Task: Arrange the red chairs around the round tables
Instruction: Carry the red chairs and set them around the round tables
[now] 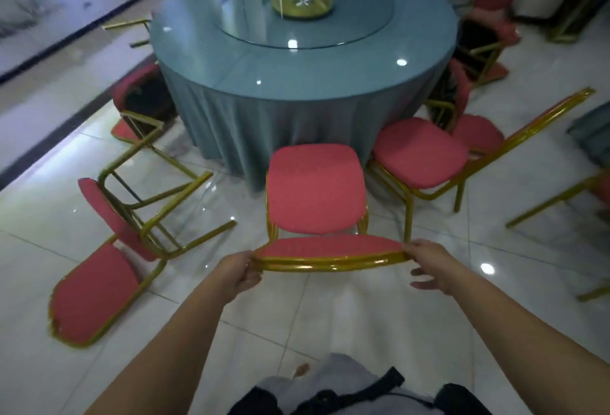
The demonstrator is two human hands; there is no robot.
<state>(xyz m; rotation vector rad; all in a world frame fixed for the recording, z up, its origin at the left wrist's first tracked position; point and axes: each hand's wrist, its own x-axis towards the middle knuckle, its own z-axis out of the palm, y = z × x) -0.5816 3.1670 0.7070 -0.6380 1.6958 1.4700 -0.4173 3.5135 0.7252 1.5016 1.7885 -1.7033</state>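
White glossy floor tiles (363,309) fill the room in my feed, and the round desk (204,61) stands at the far middle under a grey-green cloth that hangs to the floor. A glass turntable (363,18) lies on it, with a gold dish (302,3) at the centre.

Red chairs with gold frames ring the desk. One fallen chair (95,292) lies tipped over at the left with its legs in the air, and another overturned one (145,101) lies against the desk's left side. An upright chair (419,152) stands at the right, its seat turned toward the cloth.

The red chair (315,188) I am handling stands straight ahead, seat facing the desk and near the cloth, its backrest toward me. My left hand (239,271) grips the left end of the backrest's top rail, fingers curled round the gold tube. My right hand (430,266) touches the rail's right end at its upper edge only; its lower fingers are loose and spread, clear of the tube.
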